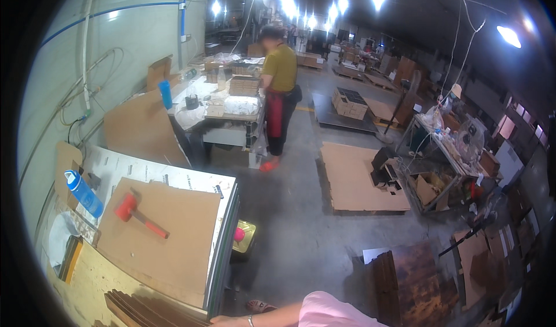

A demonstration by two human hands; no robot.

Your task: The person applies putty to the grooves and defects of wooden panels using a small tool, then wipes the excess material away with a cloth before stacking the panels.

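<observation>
At the bottom edge, my right hand [229,322] comes in from a pink sleeve [333,311], with a bracelet at the wrist. It is beside the near corner of the worktable, close to a stack of thin brown boards [136,311]. The picture's lower edge cuts off most of its fingers, so their grip is hidden. My left hand is out of view. On the table, a brown board sheet [179,220] carries a mallet [139,214] with a red head and red-and-dark handle. Left of it leans a blue bottle [86,194].
A yellow tin [244,237] stands on the floor beside the table. A co-worker [280,84] stands at another cluttered table ahead. Cardboard [353,176] lies on the floor with black parts on it. Stacked brown panels [420,283] are at the lower right, near a workbench [452,153].
</observation>
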